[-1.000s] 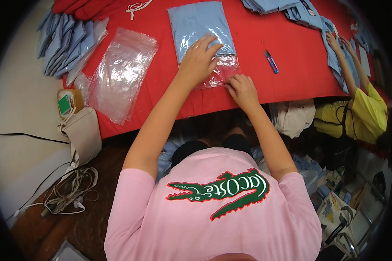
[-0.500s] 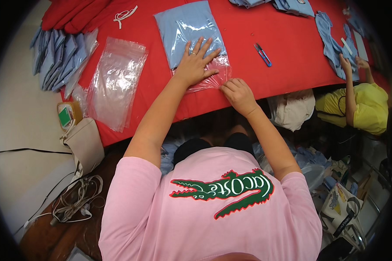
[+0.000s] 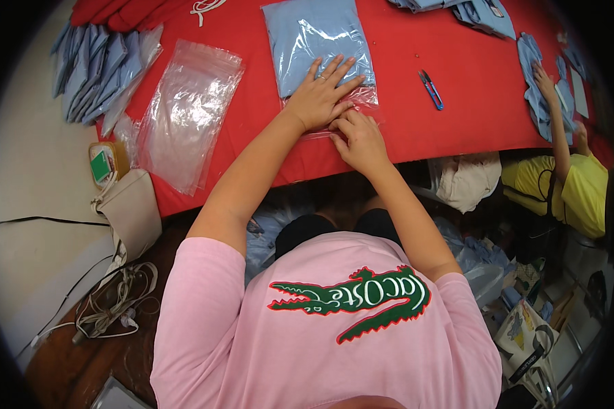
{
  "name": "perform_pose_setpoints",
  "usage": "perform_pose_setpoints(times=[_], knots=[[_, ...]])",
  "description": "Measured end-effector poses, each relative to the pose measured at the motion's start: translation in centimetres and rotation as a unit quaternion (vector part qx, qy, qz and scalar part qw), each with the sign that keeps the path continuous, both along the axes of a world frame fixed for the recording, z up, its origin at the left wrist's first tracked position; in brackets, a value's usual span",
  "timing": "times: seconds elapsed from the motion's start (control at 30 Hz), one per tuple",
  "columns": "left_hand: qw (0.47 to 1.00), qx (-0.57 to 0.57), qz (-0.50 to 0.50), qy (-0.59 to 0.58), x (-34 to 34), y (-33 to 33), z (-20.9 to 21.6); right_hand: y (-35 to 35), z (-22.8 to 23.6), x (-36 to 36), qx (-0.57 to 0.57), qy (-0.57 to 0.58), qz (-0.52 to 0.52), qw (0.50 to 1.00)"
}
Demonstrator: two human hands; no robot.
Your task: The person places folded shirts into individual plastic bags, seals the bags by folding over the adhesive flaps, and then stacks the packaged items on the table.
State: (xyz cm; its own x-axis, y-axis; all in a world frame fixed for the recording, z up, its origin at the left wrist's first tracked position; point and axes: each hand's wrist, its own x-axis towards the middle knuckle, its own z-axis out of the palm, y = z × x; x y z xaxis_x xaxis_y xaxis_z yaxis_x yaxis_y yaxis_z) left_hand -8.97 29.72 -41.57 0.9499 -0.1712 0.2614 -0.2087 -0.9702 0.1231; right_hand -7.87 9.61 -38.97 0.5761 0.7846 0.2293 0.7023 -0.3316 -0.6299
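Note:
A folded light-blue garment (image 3: 314, 31) lies inside a clear plastic bag (image 3: 370, 97) on the red-covered table in front of me. My left hand (image 3: 320, 101) rests flat on the bag with its fingers spread, over the near end of the garment. Close beside it, at the bag's near edge, my right hand (image 3: 361, 142) has its fingers bent and pinched on the plastic. Its fingertips are right by my left thumb and partly hide the edge. To the left lies a stack of flat clear bags (image 3: 191, 112).
Blue thread snips (image 3: 431, 91) lie on the red cloth (image 3: 406, 126) to the right. Folded blue garments (image 3: 102, 71) are piled at the left, beside red fabric (image 3: 119, 12). At the far right a person in yellow (image 3: 573, 187) handles blue fabric (image 3: 533, 82).
My right hand has slid left along the bag's near edge, up to my left hand. My left hand stays spread on the bag. The whole view has shifted slightly.

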Motion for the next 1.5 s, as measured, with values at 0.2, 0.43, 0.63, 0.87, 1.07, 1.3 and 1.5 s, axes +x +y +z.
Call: perform_pose_setpoints(times=[0.2,0.43,0.63,0.87,1.07,1.3,1.5], knots=[[1.0,-0.025,-0.001,0.012,0.1,-0.2,0.4,-0.4,-0.8,0.3,-0.009,-0.015,0.061,0.998],[1.0,-0.026,-0.004,0.011,-0.1,-0.3,0.3,-1.8,-2.1,-1.2,0.001,-0.133,0.08,0.988],[1.0,-0.011,-0.027,0.013,0.0,-0.3,0.1,-2.0,-1.5,-0.7,0.015,-0.155,0.127,0.98],[0.989,0.012,-0.114,0.097,-2.6,3.8,3.4,-1.9,-0.7,-0.5,-0.01,-0.025,0.152,0.988],[0.992,0.03,-0.084,0.09,-5.6,4.8,2.1,0.5,1.1,-1.7,0.014,-0.001,0.123,0.992],[0.992,0.021,-0.086,0.09,-5.5,4.6,1.6,2.0,-0.3,-2.9,-0.014,0.019,0.032,0.999],[0.992,0.035,-0.086,0.091,-5.4,4.7,1.4,1.3,-0.4,-3.0,-0.005,-0.08,0.114,0.99]])
